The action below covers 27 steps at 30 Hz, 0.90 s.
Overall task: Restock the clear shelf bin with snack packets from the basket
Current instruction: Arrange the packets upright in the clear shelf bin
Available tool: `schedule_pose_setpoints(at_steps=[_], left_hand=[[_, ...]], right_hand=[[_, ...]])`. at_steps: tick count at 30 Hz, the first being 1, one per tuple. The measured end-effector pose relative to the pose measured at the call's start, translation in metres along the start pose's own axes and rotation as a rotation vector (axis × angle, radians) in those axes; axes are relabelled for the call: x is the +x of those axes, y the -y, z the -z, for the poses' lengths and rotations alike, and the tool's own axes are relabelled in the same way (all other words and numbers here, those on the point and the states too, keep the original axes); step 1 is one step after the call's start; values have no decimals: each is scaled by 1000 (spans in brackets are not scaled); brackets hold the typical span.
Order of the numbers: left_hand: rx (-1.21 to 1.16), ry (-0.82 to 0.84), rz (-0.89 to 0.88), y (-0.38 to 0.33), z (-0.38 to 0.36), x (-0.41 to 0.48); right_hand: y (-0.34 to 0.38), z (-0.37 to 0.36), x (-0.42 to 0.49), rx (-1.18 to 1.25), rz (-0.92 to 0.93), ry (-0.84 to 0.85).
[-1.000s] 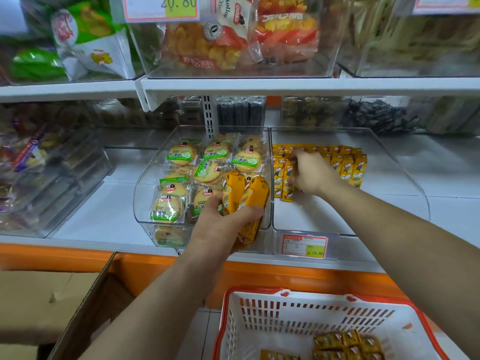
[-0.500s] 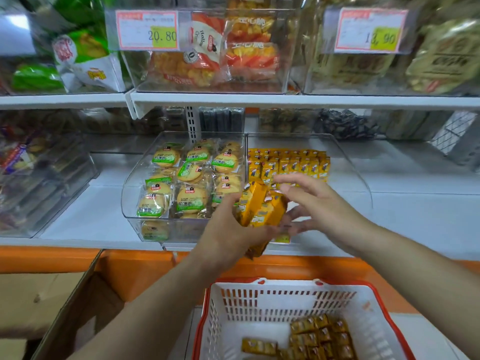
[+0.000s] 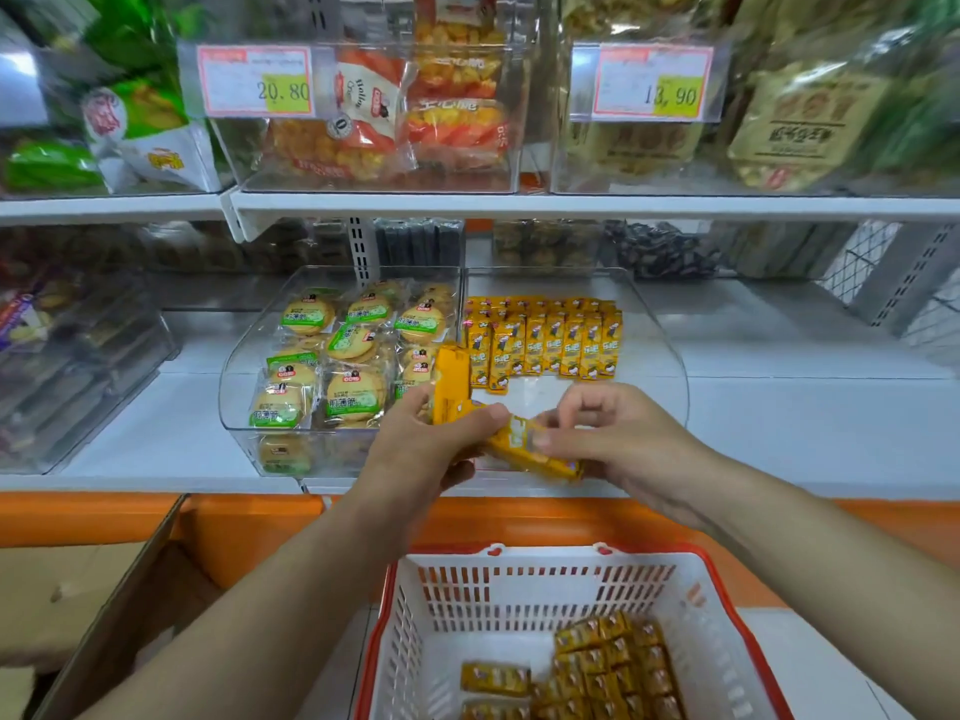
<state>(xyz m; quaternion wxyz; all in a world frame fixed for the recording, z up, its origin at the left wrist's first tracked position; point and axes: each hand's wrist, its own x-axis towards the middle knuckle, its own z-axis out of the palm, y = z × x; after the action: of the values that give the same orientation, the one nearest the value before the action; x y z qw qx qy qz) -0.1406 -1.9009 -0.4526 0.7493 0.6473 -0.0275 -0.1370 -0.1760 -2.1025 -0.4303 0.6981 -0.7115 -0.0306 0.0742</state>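
The small yellow foil snack packets [image 3: 451, 379] sit bunched in my left hand [image 3: 415, 454], its fingers curled round them. My right hand [image 3: 618, 433] pinches a single packet [image 3: 535, 452] lying crosswise, long axis running right and slightly down. Both hands hover at the front edge of the clear plastic shelf bin [image 3: 537, 396]. Its bare floor lies straight ahead, in front of the upright rows [image 3: 545, 340] at the back. I judge the right hand nearer. The white, red-rimmed basket [image 3: 545, 600] below holds more.

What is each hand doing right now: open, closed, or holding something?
Left hand: grips a bunch of yellow snack packets.
Right hand: pinches one yellow packet at that bunch.
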Motion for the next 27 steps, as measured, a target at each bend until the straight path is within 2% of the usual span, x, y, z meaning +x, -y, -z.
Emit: schedule_pose_setpoints(at_steps=[5, 8, 12, 16, 22, 27], left_hand=[[32, 42, -28, 3, -2, 4], [66, 2, -5, 2, 0, 7], [106, -52, -3, -5, 17, 14], [191, -52, -28, -8, 30, 18], [271, -77, -82, -7, 36, 22], [287, -74, -86, -2, 42, 28]], right_hand=[[-5, -12, 0, -104, -71, 142], [-1, -5, 7, -123, -63, 191], [4, 20, 32, -151, 10, -40], [-5, 47, 81, -365, 77, -290], [-30, 58, 160, -724, 95, -375], [-43, 51, 206, -971, 60, -373]])
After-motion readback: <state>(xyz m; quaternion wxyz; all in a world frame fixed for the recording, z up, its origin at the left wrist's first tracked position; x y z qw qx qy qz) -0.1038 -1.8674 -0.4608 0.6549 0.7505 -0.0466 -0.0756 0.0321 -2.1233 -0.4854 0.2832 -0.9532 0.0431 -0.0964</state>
